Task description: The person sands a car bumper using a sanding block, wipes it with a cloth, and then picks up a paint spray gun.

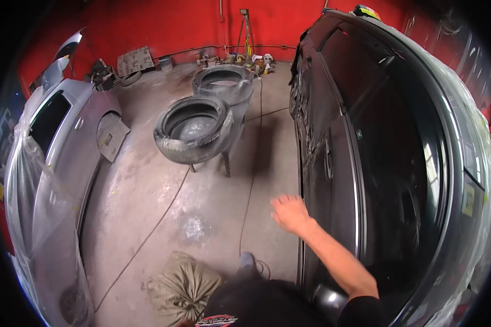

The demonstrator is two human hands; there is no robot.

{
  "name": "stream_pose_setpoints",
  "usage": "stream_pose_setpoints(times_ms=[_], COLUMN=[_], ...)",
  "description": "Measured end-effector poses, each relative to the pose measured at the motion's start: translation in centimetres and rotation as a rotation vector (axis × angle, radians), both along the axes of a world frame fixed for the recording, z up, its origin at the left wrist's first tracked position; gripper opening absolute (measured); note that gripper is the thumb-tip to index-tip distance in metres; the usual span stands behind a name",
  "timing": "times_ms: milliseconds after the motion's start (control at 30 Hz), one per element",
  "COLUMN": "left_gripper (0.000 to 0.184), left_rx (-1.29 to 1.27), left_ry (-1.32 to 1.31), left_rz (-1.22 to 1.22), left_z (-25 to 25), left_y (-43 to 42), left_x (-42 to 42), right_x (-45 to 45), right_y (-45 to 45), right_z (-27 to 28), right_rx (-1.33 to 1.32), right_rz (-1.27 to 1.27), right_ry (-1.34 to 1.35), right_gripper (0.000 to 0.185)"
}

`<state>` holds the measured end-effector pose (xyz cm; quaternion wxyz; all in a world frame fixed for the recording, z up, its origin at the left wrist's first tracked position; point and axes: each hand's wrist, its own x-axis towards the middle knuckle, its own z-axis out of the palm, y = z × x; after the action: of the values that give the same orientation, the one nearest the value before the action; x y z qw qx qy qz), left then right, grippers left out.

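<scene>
My right hand point(290, 213) is held out over the floor beside the dark car point(333, 131). Its fingers are loosely bent and apart, with nothing seen in them; whether it touches the car's side I cannot tell. At the bottom edge, a sliver of skin that looks like my left hand point(186, 323) shows close to a gathered olive-tan cloth bundle point(183, 280). Its fingers are hidden, so its grip is unclear. The bundle's folds draw together near that hand. My shoe point(247, 258) is on the concrete, just right of the bundle.
Two dusty tires point(193, 128) rest on a stand ahead. A silver car point(65, 147) partly wrapped in plastic sheeting point(24, 180) lines the left. A hose point(147, 240) crosses the floor. Cans and bottles point(218, 60) and a stepladder point(245, 32) are by the red wall.
</scene>
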<state>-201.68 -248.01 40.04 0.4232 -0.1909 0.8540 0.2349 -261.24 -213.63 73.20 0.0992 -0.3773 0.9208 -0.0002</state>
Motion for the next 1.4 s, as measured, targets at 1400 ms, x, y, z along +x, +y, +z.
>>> stream_pose_setpoints(times_ms=[1400], left_gripper=[0.042], left_rx=[0.525], left_ry=[1.118], left_rz=[-0.175], left_z=[26.6], left_y=[-16.7], left_x=[-200.3], right_x=[-135.2], right_y=[-18.3], right_z=[-23.0], right_rx=[-0.565], right_rz=[-0.393], right_ry=[-0.697], right_gripper=[0.045])
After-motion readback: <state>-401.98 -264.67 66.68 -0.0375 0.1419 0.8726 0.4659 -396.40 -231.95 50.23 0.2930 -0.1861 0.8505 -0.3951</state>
